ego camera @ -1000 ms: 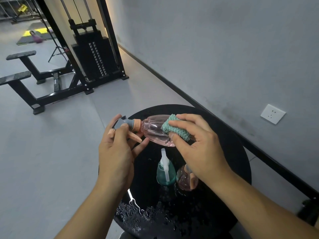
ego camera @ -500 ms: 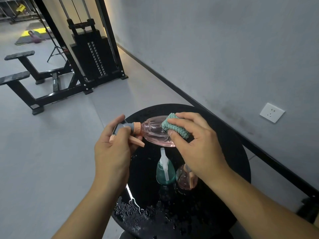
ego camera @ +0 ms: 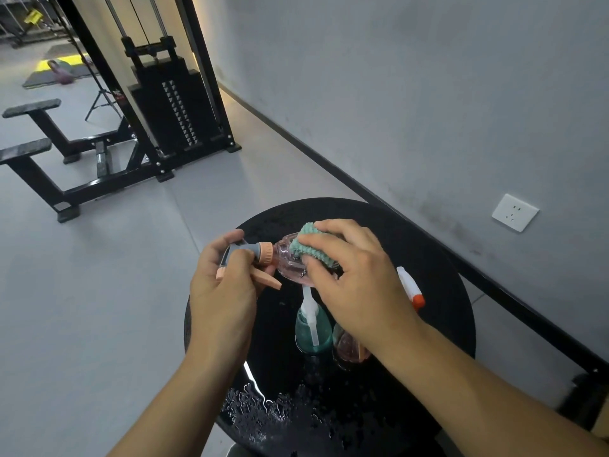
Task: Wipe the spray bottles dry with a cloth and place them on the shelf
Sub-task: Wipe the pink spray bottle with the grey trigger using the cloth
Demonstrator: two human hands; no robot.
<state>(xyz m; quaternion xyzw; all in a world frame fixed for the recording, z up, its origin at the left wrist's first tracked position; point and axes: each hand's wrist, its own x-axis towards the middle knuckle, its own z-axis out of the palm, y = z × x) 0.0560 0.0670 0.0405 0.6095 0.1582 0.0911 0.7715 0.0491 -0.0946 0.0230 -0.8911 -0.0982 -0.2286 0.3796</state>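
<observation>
Above the wet round black table [ego camera: 438, 258], the clear pink plastic spray bottle [ego camera: 286, 260], gripped at its nozzle by the left hand [ego camera: 221, 291] and rubbed with the teal knitted cloth [ego camera: 309, 244] clutched in the right hand [ego camera: 356, 278], could be twisted loose and dropped.

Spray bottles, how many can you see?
4: a pink bottle held in both hands, a teal bottle and another pink bottle standing on the table, and a white sprayer behind the right wrist, mostly hidden.
</observation>
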